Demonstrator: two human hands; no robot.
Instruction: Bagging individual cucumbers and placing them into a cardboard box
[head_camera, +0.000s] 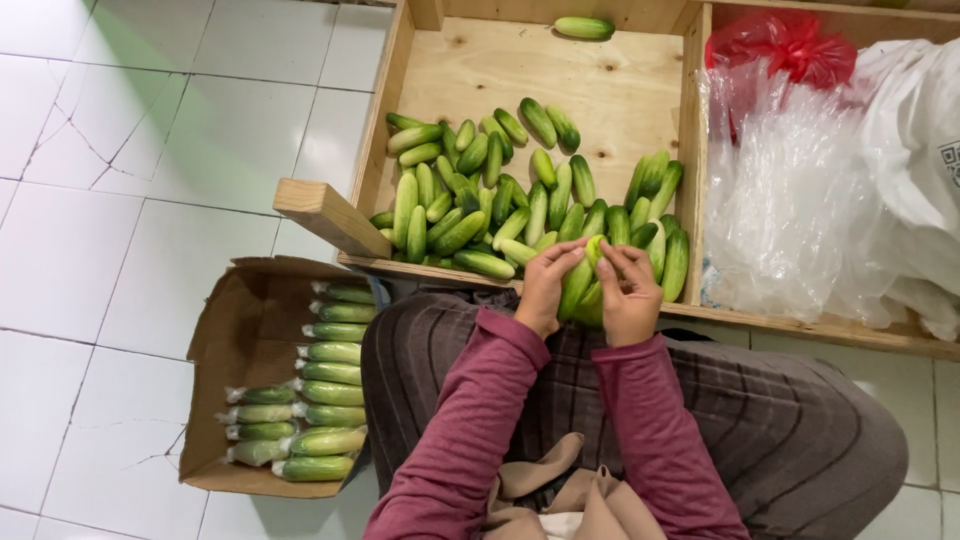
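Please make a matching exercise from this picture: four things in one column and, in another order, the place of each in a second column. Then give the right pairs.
Things:
1. loose cucumbers
2. wrapped cucumber packs
3. clear plastic bags
4. cucumbers in both hands

Places:
A. in the cardboard box on the floor
B. in the right compartment of the wooden crate
C. between the left hand and the right hand, above the lap
D. piled in the left compartment of the wooden crate

Pairs: 1-D, 2-A, 3-B, 4-C

We see bare wood at the far end of the wooden tray (520, 75). Loose cucumbers (500, 205) crowd its near end, and plastic bags (800, 190) fill the right compartment.
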